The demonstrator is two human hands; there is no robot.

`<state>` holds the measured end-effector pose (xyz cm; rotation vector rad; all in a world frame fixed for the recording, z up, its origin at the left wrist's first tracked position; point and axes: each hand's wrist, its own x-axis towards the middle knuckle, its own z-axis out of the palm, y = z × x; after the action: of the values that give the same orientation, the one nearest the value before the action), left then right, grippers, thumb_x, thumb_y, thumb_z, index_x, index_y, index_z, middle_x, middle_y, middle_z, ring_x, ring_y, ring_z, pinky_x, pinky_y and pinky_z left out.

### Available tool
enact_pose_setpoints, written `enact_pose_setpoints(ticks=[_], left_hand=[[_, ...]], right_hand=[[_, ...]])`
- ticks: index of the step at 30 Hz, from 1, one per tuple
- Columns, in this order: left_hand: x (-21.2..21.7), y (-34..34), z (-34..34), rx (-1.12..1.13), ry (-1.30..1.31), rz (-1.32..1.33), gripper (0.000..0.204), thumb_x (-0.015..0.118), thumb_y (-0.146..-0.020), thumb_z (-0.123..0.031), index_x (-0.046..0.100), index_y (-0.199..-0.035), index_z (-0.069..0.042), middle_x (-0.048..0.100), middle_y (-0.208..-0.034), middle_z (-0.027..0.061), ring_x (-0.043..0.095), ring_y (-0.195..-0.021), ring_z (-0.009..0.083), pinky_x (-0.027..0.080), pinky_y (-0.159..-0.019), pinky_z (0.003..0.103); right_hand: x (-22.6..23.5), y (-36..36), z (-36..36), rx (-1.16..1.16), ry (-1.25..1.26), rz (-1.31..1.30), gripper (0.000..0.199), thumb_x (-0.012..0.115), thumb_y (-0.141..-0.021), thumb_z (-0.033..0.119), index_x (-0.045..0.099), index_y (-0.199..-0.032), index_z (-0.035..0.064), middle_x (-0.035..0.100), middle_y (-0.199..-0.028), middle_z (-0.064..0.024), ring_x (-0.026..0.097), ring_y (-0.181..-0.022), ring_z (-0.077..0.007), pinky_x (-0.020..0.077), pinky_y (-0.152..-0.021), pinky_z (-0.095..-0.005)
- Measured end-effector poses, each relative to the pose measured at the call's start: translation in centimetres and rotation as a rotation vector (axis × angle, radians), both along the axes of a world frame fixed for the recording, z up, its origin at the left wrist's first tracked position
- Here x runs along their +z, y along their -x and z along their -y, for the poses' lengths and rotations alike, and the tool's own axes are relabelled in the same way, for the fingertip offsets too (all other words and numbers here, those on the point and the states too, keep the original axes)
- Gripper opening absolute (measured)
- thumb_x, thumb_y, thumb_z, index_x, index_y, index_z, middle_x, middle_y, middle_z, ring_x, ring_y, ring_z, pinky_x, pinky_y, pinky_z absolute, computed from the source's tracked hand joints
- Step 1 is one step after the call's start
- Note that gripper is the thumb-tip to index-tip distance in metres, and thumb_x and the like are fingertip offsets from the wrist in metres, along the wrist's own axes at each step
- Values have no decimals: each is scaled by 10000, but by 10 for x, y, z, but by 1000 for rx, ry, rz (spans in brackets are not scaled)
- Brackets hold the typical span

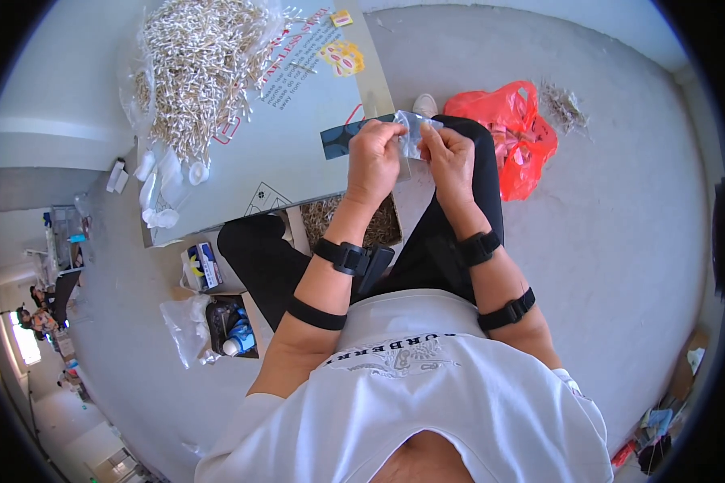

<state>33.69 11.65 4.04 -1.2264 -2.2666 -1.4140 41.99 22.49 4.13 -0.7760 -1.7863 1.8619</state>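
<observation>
Clear plastic, a small bag (412,131), is what I am pinching between the fingers of my left hand (374,155) and right hand (451,157), both clamped on its edges. Beyond them, left, cotton swabs (193,64) are heaping on the worktop (298,153); right, a red bag (511,133) is lying on the floor.

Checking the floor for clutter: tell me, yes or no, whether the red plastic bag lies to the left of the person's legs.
No, the red plastic bag lies on the floor to the right of the person's legs.

Clear pouch (415,129) held btwn hands, red bag (515,137) on floor nearby, flat printed carton (298,105) under swabs.
</observation>
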Motion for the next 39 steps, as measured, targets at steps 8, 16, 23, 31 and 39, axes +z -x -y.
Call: enact_pose_setpoints(ticks=[8,16,23,31,39], left_hand=[[4,-6,-4,-91,-192,634,91,577,-882,31,658,-922,44,622,-865,47,598,-749,100,492,-621,229],[2,-11,-2,-138,42,489,116,703,-729,36,628,-817,26,575,-832,40,580,-717,94,478,-632,242],[-4,-18,-10,-105,-35,461,111,693,-709,30,595,-755,6,545,-810,72,583,-643,162,482,-578,268],[-4,-18,-10,56,-37,159,151,647,-694,70,526,-714,-18,600,-890,45,550,-681,127,447,-572,250],[-10,-19,-18,-12,-8,-42,158,610,-700,88,515,-756,-26,645,-945,103,601,-779,264,488,-614,330]], right_hand=[[-24,-2,11,-18,1318,-182,226,634,-930,254,630,-864,37,576,-726,-20,473,-625,-66,359,-484,-199],[-23,6,5,-261,1047,-217,194,649,-908,109,575,-737,55,520,-647,4,425,-521,-67,320,-437,-198],[-26,7,0,-283,950,-227,201,664,-892,91,566,-717,68,524,-641,7,435,-516,-65,319,-436,-203],[-24,7,3,-184,893,-174,165,724,-837,112,618,-728,47,543,-646,5,431,-508,-58,309,-433,-206],[-23,6,4,-286,781,-135,173,709,-834,108,602,-709,53,526,-630,15,414,-493,-49,300,-434,-210]])
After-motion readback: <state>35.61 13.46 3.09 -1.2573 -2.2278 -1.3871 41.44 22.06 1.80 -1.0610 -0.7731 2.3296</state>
